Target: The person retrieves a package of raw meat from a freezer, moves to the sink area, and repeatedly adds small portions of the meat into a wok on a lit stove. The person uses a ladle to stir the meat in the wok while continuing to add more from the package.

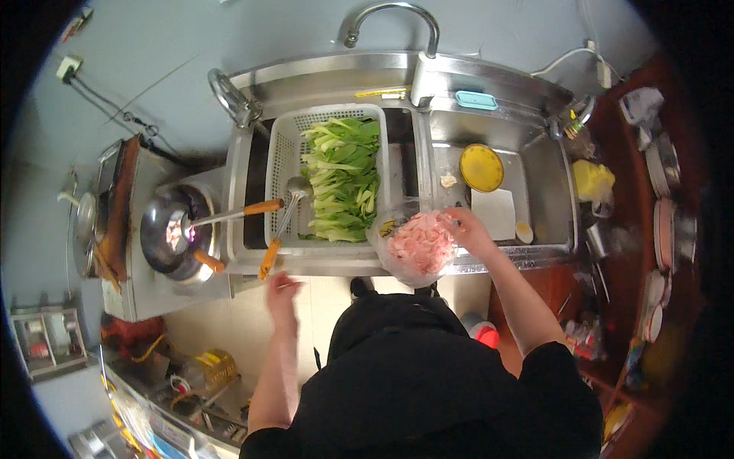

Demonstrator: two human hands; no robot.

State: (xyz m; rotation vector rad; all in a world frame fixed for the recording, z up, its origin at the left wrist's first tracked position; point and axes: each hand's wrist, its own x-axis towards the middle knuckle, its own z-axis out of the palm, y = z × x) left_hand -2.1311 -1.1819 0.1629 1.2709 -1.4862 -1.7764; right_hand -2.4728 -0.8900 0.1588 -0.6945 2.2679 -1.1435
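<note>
My right hand (471, 230) grips the right rim of a clear plastic bag (414, 274) full of sliced pale-pink raw meat (421, 242), at the sink's front edge. My left hand (282, 292) is off the front edge, below an orange-handled ladle (298, 186); its fingers are bent, and a thin pale thing shows by them, too blurred to name. The ladle rests in a white perforated plastic basket (275, 155) beside rows of leafy green vegetables (344, 178). Left of the sink, a wok (157, 229) holds some pale pieces and a second wooden-handled utensil (229, 216).
The right basin holds a yellow round lid or dish (481, 167), a white board (493, 215) and a small round pale item (524, 232). A chrome faucet (395, 6) arches behind. A teal tray (476, 100) lies on the back ledge. Shelves with containers stand at right.
</note>
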